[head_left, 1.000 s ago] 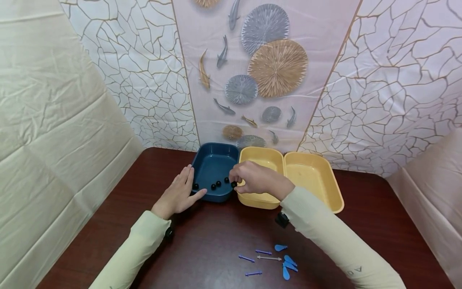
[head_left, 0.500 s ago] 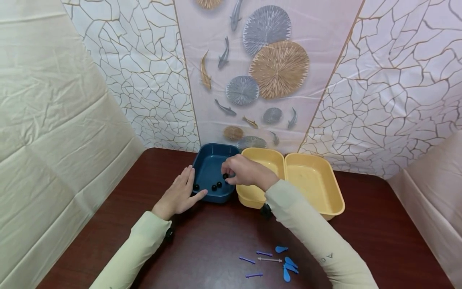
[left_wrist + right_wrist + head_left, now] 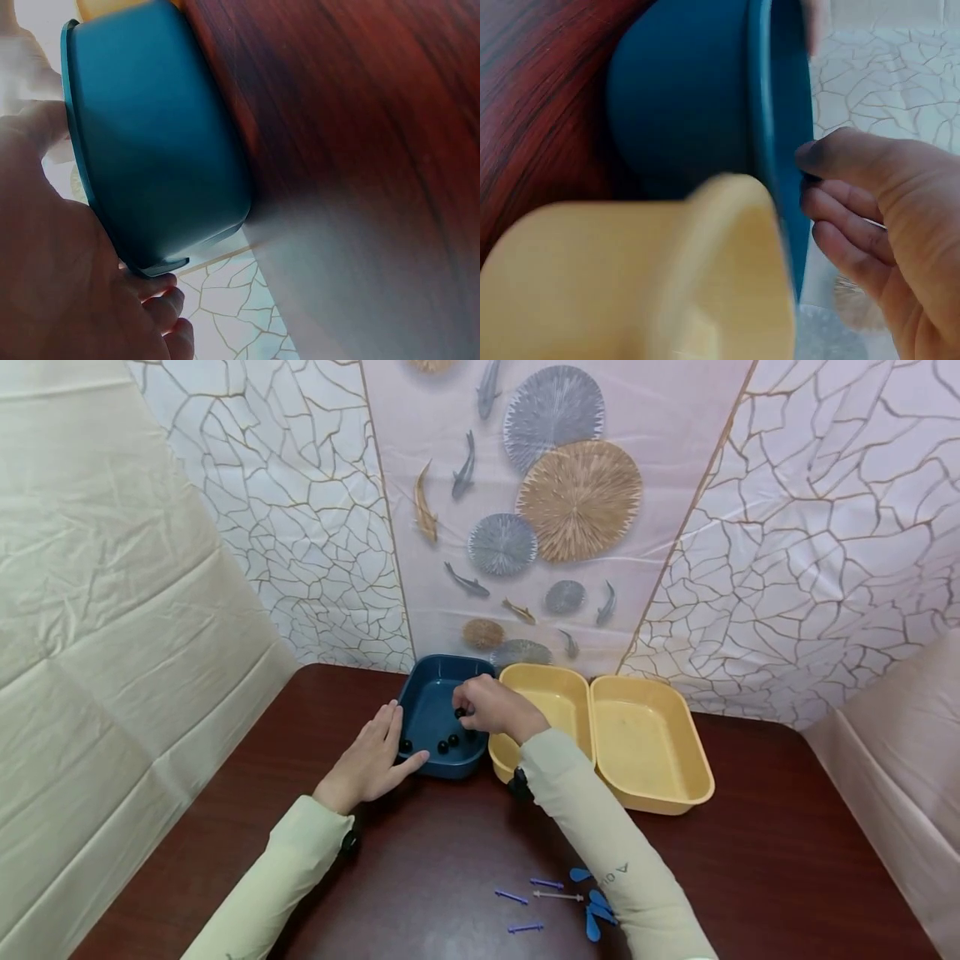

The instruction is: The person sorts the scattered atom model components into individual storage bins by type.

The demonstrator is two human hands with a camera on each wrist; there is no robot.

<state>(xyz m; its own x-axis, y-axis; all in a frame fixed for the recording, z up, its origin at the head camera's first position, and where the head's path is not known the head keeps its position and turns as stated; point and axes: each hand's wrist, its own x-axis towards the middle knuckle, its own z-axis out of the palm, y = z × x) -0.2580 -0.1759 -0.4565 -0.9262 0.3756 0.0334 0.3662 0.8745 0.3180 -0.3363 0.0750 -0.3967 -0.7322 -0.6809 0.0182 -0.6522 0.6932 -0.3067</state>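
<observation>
The right hand point(image 3: 491, 703) pinches a small black ball point(image 3: 461, 713) between thumb and fingertips over the right side of the blue bin point(image 3: 431, 768). In the right wrist view, a dark bit shows at the tip of the thumb, beside the bin's rim. Several other black balls point(image 3: 443, 747) lie inside the bin near its front. The left hand point(image 3: 363, 760) rests on the bin's left rim with fingers straight and thumb spread along the front edge. From the left wrist view, the bin's outer wall point(image 3: 150, 135) stands beside the palm.
Two yellow bins, a middle one point(image 3: 504, 766) and a right one point(image 3: 660, 806), stand side by side, right of the blue bin. Blue teardrop-shaped pieces point(image 3: 592, 925) and thin purple rods point(image 3: 526, 928) lie on the dark table point(image 3: 420, 877) near the right forearm. A patterned cloth hangs behind.
The right hand has moved left and farther back with a black ball, from the rim between the blue and yellow bins to over the blue bin. The left hand stays put.
</observation>
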